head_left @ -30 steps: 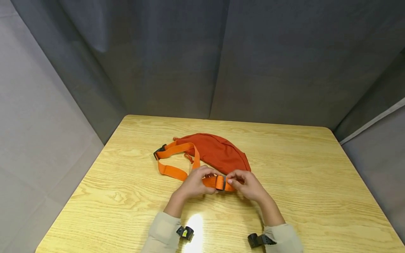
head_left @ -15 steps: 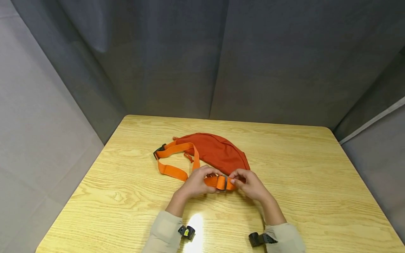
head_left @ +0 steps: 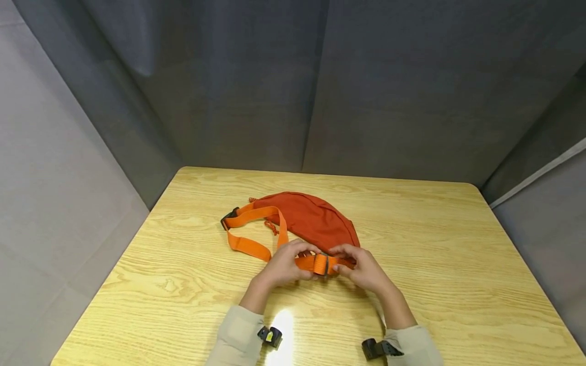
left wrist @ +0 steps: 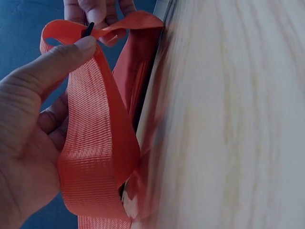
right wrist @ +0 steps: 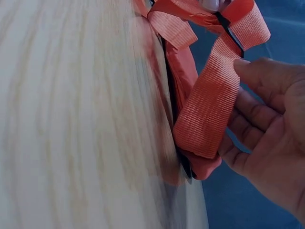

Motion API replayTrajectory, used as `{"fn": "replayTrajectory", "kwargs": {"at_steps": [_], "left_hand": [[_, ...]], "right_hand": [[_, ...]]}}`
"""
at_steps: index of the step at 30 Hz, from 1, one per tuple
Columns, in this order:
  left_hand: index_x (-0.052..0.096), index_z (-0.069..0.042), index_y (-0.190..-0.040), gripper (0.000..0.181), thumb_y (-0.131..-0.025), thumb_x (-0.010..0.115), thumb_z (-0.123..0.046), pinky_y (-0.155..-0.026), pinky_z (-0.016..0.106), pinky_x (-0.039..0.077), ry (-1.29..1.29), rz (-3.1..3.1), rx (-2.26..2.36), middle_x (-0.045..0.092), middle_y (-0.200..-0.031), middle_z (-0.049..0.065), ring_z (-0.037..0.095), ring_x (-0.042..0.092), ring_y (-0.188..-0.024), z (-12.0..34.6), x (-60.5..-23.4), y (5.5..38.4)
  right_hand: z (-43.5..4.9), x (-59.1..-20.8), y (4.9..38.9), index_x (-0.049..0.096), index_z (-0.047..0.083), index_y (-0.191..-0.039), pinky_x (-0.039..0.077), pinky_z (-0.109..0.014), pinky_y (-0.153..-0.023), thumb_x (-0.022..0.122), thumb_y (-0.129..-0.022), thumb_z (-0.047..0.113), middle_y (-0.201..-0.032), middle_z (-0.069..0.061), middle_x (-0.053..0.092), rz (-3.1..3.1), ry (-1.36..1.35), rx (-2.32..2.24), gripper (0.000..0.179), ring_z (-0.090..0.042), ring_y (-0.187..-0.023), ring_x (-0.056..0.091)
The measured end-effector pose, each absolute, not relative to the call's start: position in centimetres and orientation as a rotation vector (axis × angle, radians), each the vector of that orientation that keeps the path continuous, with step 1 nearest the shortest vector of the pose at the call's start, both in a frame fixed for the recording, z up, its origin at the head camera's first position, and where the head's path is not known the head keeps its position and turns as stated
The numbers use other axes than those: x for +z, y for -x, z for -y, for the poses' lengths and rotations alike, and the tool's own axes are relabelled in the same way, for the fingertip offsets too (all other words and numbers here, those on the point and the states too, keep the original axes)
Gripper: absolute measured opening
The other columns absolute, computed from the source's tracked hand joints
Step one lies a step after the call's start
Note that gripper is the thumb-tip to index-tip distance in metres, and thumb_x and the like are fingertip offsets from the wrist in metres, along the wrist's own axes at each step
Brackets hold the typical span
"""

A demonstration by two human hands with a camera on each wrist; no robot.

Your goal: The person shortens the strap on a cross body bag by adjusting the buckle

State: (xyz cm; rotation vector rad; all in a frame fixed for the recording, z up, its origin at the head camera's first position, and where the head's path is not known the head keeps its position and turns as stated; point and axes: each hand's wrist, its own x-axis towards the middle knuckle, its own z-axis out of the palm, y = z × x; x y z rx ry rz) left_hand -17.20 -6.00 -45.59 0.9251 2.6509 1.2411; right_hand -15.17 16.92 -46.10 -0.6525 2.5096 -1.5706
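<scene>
A red waist bag [head_left: 311, 216] lies on the table with its orange webbing strap [head_left: 249, 248] looped in front of it. My left hand [head_left: 285, 264] pinches the strap just left of a black strap slider [head_left: 326, 265], its thumb at the slider in the left wrist view. From the other side, my right hand [head_left: 363, 268] holds the strap between thumb and fingers. In the right wrist view the right thumb [right wrist: 257, 71] sits at the strap's edge beside the slider, fingers behind the webbing. Both hands raise this part of the strap in front of the bag.
At the strap's left end sits a black buckle [head_left: 230, 219]. A red cord zipper pull [head_left: 272, 227] lies inside the loop. The wooden table [head_left: 435, 254] ends at a grey curtain [head_left: 247, 91] behind.
The slider has shifted slightly right. My right thumb has moved lower along the strap and its fingers have spread a little. The bag's right end has edged left.
</scene>
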Motion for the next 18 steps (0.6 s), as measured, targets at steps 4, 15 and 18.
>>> {"fn": "replayTrajectory", "kwargs": {"at_steps": [4, 15, 18], "left_hand": [[0.065, -0.020, -0.107, 0.045, -0.066, 0.084, -0.014, -0.080, 0.029, 0.043, -0.925, -2.645, 1.268, 0.060, -0.100, -0.004, 0.010, 0.052, -0.089, 5.96, -45.64, 17.22], [0.065, -0.019, -0.107, 0.045, -0.066, 0.084, -0.012, -0.081, 0.033, 0.044, -0.900, -2.620, 1.298, 0.059, -0.100, -0.006, 0.012, 0.052, -0.090, 5.88, -45.47, 17.03], [0.065, -0.016, -0.110, 0.049, -0.066, 0.085, -0.016, -0.079, 0.031, 0.045, -0.916, -2.610, 1.338, 0.060, -0.099, -0.003, 0.013, 0.054, -0.089, 6.16, -45.27, 16.98]], "right_hand": [[-16.90, -46.09, 14.98, 0.057, 0.002, -0.121, 0.049, -0.039, -0.077, 0.073, -0.078, 0.003, -0.111, -0.012, 0.061, -2.509, 0.690, -1.563, 0.046, -0.027, -0.097, 0.058], [-16.03, -46.39, 14.92, 0.061, 0.012, -0.114, 0.046, -0.040, -0.081, 0.082, -0.070, 0.012, -0.110, 0.000, 0.062, -2.647, 0.806, -1.450, 0.049, -0.021, -0.098, 0.056], [-16.04, -46.36, 14.86, 0.061, 0.013, -0.113, 0.047, -0.039, -0.079, 0.083, -0.070, 0.014, -0.109, 0.000, 0.063, -2.672, 0.803, -1.446, 0.048, -0.020, -0.095, 0.057]]}}
